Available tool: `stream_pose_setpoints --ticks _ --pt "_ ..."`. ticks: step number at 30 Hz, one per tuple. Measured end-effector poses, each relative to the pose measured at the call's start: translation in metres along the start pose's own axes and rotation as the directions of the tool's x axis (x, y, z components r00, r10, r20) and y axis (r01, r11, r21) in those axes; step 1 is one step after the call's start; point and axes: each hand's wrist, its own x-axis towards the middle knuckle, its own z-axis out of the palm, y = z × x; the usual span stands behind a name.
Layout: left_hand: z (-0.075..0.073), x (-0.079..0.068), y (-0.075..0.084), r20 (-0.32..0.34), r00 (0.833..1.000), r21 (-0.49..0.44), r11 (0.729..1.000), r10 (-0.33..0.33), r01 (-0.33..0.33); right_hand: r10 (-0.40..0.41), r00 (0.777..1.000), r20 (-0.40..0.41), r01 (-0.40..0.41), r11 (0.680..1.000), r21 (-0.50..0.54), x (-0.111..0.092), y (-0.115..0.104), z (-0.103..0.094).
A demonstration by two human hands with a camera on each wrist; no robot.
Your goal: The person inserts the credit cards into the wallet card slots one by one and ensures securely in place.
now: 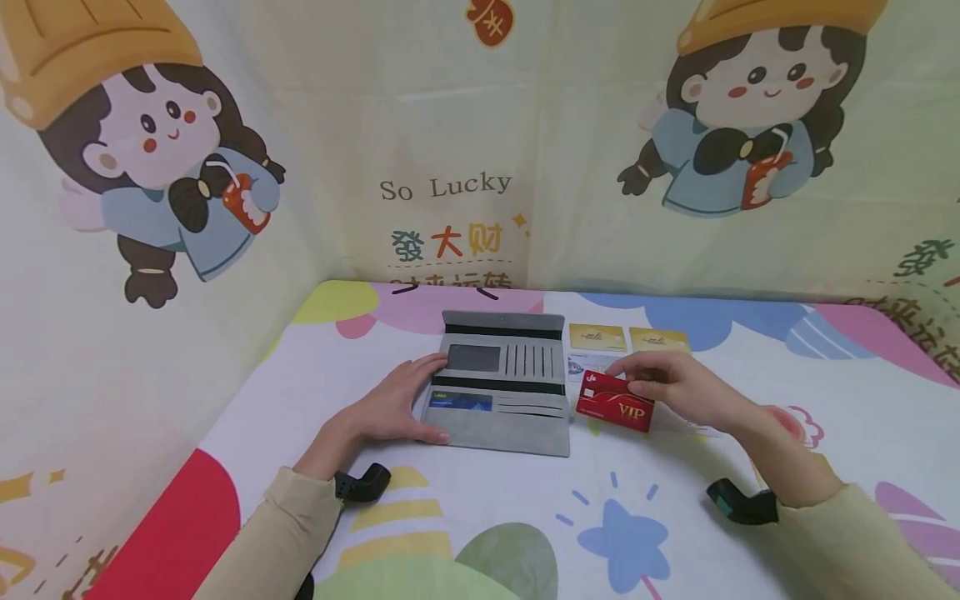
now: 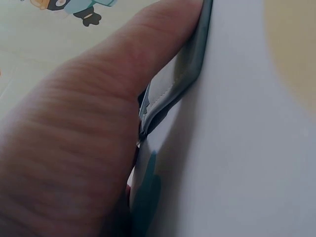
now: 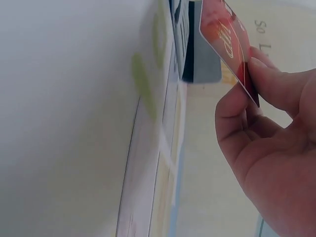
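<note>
A grey wallet [image 1: 510, 429] lies unfolded on the table, with card slots, a dark window pocket and a blue card [image 1: 461, 402] tucked in a lower slot. My left hand [image 1: 390, 404] rests at its left side, thumb on the front flap and fingers spread along the edge. The left wrist view has the thumb [image 2: 168, 29] pressing on the wallet's edge [image 2: 190, 74]. Between thumb and fingers, my right hand [image 1: 678, 385] pinches a red VIP card [image 1: 615, 402], tilted just right of the wallet. The right wrist view shows that card [image 3: 227, 39] raised above the table.
Two gold cards, one [image 1: 597, 337] left of the other [image 1: 660, 340], lie beyond the right hand. A pale card [image 1: 581, 367] sits in front of them, partly hidden. The tablecloth [image 1: 420, 517] is printed with colourful shapes; a cartoon-printed curtain [image 1: 585, 242] stands behind.
</note>
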Motion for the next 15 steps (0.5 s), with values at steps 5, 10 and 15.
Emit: stream_pose_setpoints --ticks 5,10,15 --pt "0.001 0.0 -0.002 -0.002 1.0 -0.005 1.0 0.01 -0.01 0.0 1.0 -0.018 0.001 1.0 0.005 0.018 -0.01 0.01" --pt "0.001 0.0 -0.001 -0.008 1.0 -0.007 1.0 0.016 -0.016 -0.022 1.0 -0.015 0.023 1.0 0.009 0.035 -0.017 0.017" --pt "-0.001 0.0 0.0 -0.01 1.0 -0.007 1.0 0.018 -0.018 -0.056 0.998 -0.008 0.056 0.998 0.027 0.05 -0.02 0.023"
